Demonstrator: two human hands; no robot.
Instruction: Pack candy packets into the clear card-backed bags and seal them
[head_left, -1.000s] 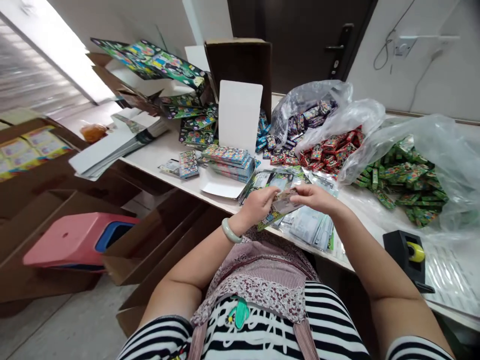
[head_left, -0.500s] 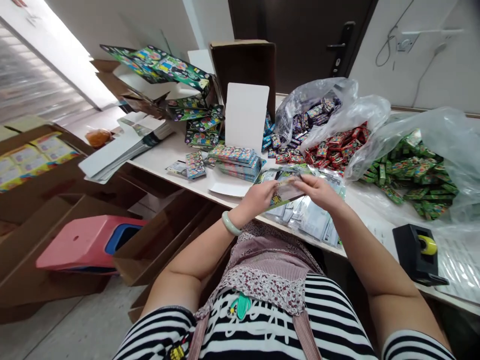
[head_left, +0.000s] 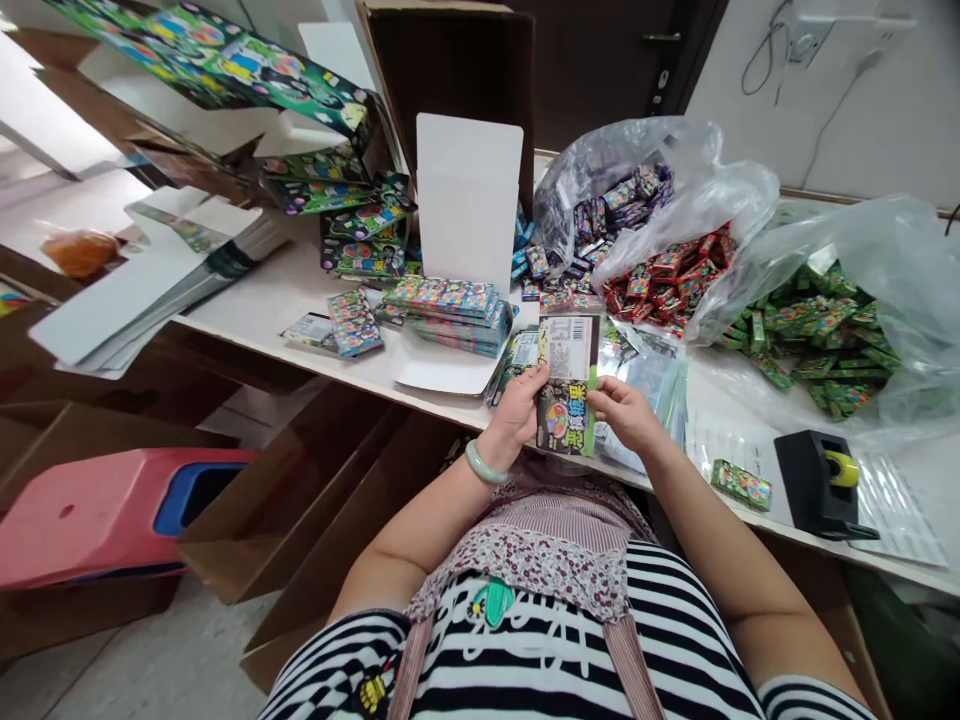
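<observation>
Head view first, and it's the only one going: as far as I can judge, this is partway through. A stack of candy-coloured packs sits by the upright white flap, with one more pack lying just to its left on the table, so I'd call those done. Loads left though: purple, red and green small boxes are heaped loose in clear bags, and a pile of flat sleeves waits just right of the hands.

The thing in hand is a printed packet, held over the table's near edge. It looks flat; can't tell if anything's inside. Long axis runs away from the body, pretty much straight up the view. The barcode label is at the far end, the colourful print at the near end, with the big lettering turned sideways along the right edge.

Left hand is closed round the left edge, thumb on top, fingers mostly hidden underneath. Right hand has thumb and fingertip nearly together, pinching the right edge; can't tell how firmly.
</observation>
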